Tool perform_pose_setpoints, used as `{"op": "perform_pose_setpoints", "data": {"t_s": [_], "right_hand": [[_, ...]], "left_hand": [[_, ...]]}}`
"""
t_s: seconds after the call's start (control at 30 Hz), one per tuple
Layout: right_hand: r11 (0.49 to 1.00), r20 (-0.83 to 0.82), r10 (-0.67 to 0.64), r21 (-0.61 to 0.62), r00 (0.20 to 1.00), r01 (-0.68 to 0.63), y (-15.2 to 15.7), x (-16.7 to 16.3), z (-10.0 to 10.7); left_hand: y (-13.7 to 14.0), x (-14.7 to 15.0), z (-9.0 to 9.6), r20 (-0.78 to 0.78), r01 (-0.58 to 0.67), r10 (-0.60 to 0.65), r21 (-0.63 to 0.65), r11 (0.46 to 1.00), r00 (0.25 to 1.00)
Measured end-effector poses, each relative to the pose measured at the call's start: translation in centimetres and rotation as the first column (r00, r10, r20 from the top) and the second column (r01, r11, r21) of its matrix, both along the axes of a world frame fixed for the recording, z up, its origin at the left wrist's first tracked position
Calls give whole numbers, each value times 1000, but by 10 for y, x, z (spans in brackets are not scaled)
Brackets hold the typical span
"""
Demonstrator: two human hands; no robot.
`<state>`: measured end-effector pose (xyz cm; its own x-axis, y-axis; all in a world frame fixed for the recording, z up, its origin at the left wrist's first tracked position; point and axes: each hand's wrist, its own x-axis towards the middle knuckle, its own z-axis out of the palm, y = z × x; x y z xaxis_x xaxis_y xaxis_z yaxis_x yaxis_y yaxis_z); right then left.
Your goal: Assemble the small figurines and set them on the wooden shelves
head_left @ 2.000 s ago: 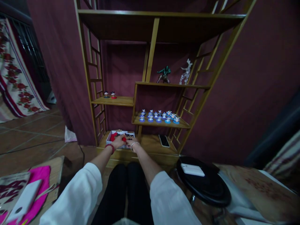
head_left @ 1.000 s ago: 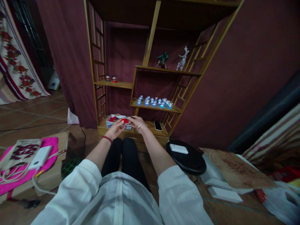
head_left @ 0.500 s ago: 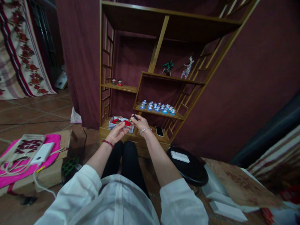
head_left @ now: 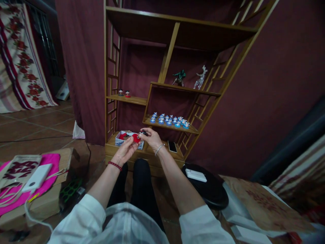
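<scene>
Between both my hands is a small figurine with a dark head and a round red base (head_left: 136,138). My left hand (head_left: 125,151) pinches the red base between thumb and fingers. My right hand (head_left: 152,139) grips the figurine's dark upper part, whose details are too small to make out. Just beyond my hands, a patterned open box (head_left: 118,141) with red items inside sits on the cabinet's bottom ledge, partly hidden by my left hand. Two similar small figurines, one on a red base (head_left: 127,94) and one on a dark base (head_left: 120,92), stand on the left shelf.
Several blue-and-white figurines (head_left: 169,121) crowd the lower middle shelf. Above them stand a green figure (head_left: 180,77) and a clear deer (head_left: 200,78). A phone (head_left: 172,146) lies on the ledge. A black round stool (head_left: 215,195) bears a white object (head_left: 196,175).
The figurine has turned in my hands, so its red base now faces me more fully. My hands appear slightly lower as the view has shifted.
</scene>
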<state>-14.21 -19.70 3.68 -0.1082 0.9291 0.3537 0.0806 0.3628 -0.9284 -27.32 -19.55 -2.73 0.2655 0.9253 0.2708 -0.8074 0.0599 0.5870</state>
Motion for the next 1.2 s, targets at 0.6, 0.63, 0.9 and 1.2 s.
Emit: {"op": "perform_pose_setpoints", "data": {"t_s": [0.6,0.63,0.9,1.2], "right_hand": [[1000,34,-19,-8,999,19,16,10,-3],[1000,36,-10,-11,999,11,17,11,-4],[999,75,50,11,996,-51,23,12,-9],[994,223,65,68,973,-82,19,12,-9]], "left_hand": [[6,18,-6,26,-11,13,-88,996,1000],[6,19,-6,21,-13,15,-94,995,1000],[7,19,-11,45,-32,38,-119,992,998],[4,19,-10,70,-13,25,-163,987,997]]}}
